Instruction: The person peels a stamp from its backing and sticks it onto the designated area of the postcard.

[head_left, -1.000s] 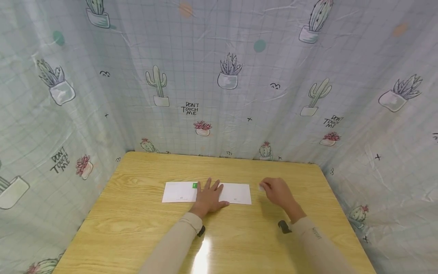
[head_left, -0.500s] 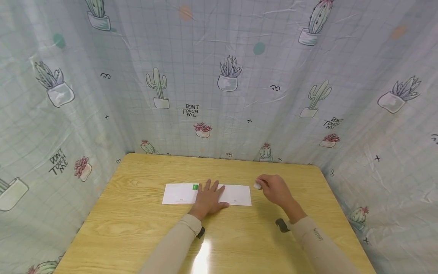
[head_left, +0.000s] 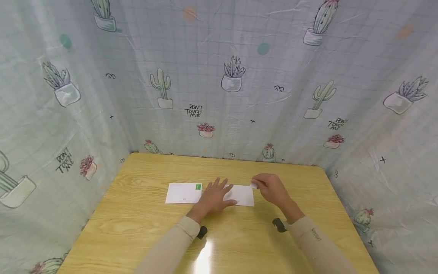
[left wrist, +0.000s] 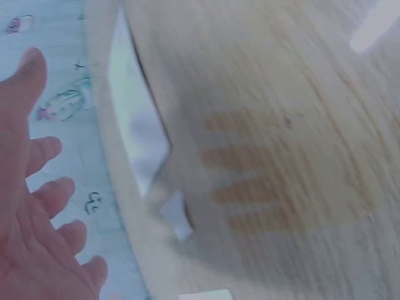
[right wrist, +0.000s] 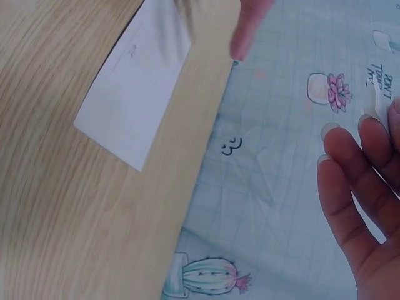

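The left hand [head_left: 213, 198], fingers spread and empty, hovers near the right card [head_left: 244, 196]; the right hand [head_left: 272, 189] pinches a white slip [head_left: 253, 185] by the card's far corner.

In the head view, a pale curtain [head_left: 205, 49] with a faint grid fills the upper half of the frame and runs down both sides. Its prints include an orange dot [head_left: 189, 14] near the top, a teal dot [head_left: 263, 48] right of the upper centre, a three-armed cactus [head_left: 161, 85] at upper left of centre, and the lettering "DON'T TOUCH ME" [head_left: 194, 110] above a pink succulent [head_left: 206, 129]. A yellowish wood-grain table [head_left: 137, 224] spans the lower part, with a bright streak of light [head_left: 202, 258] at the bottom edge. A plump potted cactus [right wrist: 209, 275] shows at the bottom centre of the right wrist view.
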Tool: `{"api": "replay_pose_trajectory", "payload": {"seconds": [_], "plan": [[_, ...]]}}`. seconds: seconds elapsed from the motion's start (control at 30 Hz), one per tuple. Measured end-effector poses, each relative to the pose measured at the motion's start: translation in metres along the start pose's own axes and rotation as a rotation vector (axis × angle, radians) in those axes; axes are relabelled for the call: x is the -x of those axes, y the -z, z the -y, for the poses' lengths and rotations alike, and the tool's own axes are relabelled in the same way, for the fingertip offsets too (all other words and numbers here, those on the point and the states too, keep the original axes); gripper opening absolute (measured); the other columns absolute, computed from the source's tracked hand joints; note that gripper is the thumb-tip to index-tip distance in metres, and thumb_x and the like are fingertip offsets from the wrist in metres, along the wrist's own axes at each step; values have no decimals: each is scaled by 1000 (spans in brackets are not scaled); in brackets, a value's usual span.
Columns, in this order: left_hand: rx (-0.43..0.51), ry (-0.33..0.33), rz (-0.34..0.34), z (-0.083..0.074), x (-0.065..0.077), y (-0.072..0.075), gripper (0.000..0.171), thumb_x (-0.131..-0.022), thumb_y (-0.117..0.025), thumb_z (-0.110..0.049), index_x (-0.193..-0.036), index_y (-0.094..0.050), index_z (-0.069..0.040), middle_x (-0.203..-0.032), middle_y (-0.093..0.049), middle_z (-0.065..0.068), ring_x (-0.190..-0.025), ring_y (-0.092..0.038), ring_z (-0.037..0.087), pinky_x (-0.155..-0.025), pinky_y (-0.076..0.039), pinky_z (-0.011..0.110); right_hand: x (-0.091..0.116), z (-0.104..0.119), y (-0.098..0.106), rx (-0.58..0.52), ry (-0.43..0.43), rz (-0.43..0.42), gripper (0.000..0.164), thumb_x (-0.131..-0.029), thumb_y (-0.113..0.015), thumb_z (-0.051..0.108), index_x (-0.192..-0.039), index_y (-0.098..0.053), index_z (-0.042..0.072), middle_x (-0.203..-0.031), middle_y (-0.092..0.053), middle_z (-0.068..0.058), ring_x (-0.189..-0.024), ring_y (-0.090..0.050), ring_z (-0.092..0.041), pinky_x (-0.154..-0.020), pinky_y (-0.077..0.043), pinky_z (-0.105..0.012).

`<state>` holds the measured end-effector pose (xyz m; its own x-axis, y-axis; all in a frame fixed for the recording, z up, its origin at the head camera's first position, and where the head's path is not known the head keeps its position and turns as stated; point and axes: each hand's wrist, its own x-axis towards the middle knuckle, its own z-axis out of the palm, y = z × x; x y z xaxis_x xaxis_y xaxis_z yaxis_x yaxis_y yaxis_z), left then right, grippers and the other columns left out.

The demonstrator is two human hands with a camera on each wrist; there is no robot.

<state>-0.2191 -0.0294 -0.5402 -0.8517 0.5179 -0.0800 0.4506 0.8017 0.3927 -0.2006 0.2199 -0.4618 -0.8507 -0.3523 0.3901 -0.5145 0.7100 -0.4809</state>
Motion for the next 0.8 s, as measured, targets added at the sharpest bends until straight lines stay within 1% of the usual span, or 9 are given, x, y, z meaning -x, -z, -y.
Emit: {"api": "replay_pose_trajectory", "payload": {"seconds": [0.13,0.23,0.33,0.4,0.47,0.53,0.63,0.73,0.8], "plan": [[208,-49,-11,-6,3,9,75,-103,-49,-64,-161,-42,-17,-174,-27,6,-164,-14,37,-131,-19,61,-2,3,-4,-14,34,-14,11,-97,-71,5,-93,-81,5,-81,-75,-2,-69,-61,-6,-64,-56,-26],[408,-78,-37,-12,4,16,72,-104,-51,-60,-160,-44,-15,-172,-31,6,-164,-17,33,-130,-23,59,-4,5,-8,-17,44,-27,10,-96,-72,5,-92,-82,4,-84,-78,-5,-70,-62,-7,-64,-55,-25],[570,-103,-74,-19,6,22,69,-105,-54,-57,-159,-45,-14,-168,-39,6,-160,-30,27,-127,-33,52,-5,7,-11,-25,53,-36,11,-96,-72,5,-91,-82,5,-81,-76,-3,-67,-56,-4,-61,-51,-23],[673,-115,-95,-25,7,25,66,-105,-56,-53,-157,-47,-13,-164,-46,7,-154,-43,28,-123,-42,48,-6,9,-12,-45,65,-44,11,-96,-72,5,-91,-82,6,-79,-74,-2,-65,-52,-2,-60,-49,-22],[772,-123,-107,-30,8,28,63,-106,-57,-47,-156,-48,-10,-160,-51,8,-147,-52,27,-117,-49,43,-7,11,-13,-71,79,-43,11,-96,-72,5,-91,-82,6,-78,-74,-2,-65,-51,-1,-59,-48,-22],[874,-124,-114,-36,9,30,60,-106,-60,-40,-155,-49,-7,-155,-56,10,-141,-58,27,-111,-54,38,-8,13,-15,-96,89,-38,11,-96,-72,6,-92,-83,7,-78,-74,-1,-65,-54,-1,-60,-50,-22],[976,-125,-129,-42,10,34,57,-106,-62,-32,-153,-50,-2,-148,-63,13,-134,-64,24,-105,-57,31,-9,16,-16,-127,96,-37,11,-96,-73,5,-94,-83,7,-81,-76,-3,-67,-60,-4,-61,-53,-23],[1045,-124,-150,-46,10,37,52,-106,-63,-26,-150,-54,0,-141,-68,16,-128,-68,26,-101,-59,31,-9,18,-18,-139,98,-54,11,-95,-73,2,-95,-83,6,-84,-78,-5,-69,-65,-8,-63,-56,-24],[1089,-109,-164,-49,10,39,47,-105,-64,-21,-146,-57,1,-136,-70,18,-124,-71,27,-98,-60,33,-9,20,-20,-149,99,-69,11,-95,-73,0,-94,-83,5,-86,-79,-6,-71,-68,-11,-64,-57,-26]]}}
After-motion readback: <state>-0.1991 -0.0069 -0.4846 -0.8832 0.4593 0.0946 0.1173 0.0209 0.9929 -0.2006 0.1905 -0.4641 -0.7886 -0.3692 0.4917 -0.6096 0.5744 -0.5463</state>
